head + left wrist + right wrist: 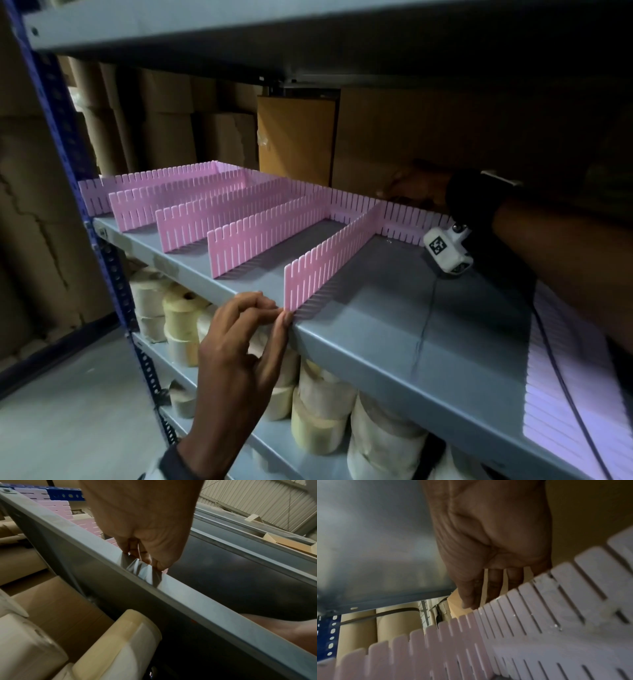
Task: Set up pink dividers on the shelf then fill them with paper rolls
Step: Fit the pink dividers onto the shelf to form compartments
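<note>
Several pink slotted dividers stand across the grey shelf (394, 325), slotted into a long back divider (404, 219). My left hand (279, 313) is at the shelf's front edge, where its thumb and fingertips pinch the lower front corner of the nearest divider (339, 253). In the left wrist view the left hand (145, 559) has gathered fingertips on the shelf lip (188, 601). My right hand (418, 192) reaches deep into the dark rear. Its straight fingers (494, 584) lie just behind the top of the back divider (539, 608). Paper rolls (318, 394) fill the shelf below.
A flat stack of spare pink dividers (565, 377) lies on the shelf's right end under my right arm. An upper shelf (239, 24) hangs low overhead. Cardboard boxes (294, 137) and brown tubes stand behind, and a blue slotted post (68, 137) is at the left.
</note>
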`<state>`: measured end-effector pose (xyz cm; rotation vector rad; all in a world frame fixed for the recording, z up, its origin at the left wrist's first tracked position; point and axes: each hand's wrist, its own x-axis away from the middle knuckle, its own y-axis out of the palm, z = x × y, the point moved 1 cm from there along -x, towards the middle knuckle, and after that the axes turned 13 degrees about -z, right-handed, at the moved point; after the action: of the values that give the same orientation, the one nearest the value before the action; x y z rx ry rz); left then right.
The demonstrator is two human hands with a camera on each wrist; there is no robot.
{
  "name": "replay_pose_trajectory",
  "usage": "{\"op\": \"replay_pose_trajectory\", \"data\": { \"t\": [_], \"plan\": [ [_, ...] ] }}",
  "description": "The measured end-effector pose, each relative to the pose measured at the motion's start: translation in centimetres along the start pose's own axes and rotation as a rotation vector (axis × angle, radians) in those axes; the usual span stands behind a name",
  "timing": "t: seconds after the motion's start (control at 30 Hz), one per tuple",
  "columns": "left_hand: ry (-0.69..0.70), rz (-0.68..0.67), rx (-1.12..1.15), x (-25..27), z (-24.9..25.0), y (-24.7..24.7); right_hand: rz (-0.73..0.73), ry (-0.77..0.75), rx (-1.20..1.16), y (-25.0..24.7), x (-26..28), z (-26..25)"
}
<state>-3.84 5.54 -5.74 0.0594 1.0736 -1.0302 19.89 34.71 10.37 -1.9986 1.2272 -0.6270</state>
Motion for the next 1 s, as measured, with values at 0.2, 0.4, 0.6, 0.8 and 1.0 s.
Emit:
{"op": "replay_pose_trajectory", "data": {
  "t": [0.2,0.4,0.6,0.8,1.0],
  "plan": [
    [0.044,0.055,0.004,0.1,-0.5,0.8,-0.016,-0.058,0.129,0.5,0.4,-0.3],
    [0.08,0.041,0.026,0.1,-1.2,0.6,0.057,0.012,0.27,0.0,2.9,-3.9],
    [0.047,-0.036,0.108,-0.3,-0.6,-1.0,0.133,0.145,0.253,-0.7,8.4,-7.5],
    [0.052,-0.037,0.234,0.0,1.3,-4.2,0.177,0.189,0.145,0.9,15.7,-8.9],
    [0.278,-0.082,0.35,2.5,5.7,-5.2,0.303,0.308,0.041,3.5,25.1,-8.2]
  ]
}}
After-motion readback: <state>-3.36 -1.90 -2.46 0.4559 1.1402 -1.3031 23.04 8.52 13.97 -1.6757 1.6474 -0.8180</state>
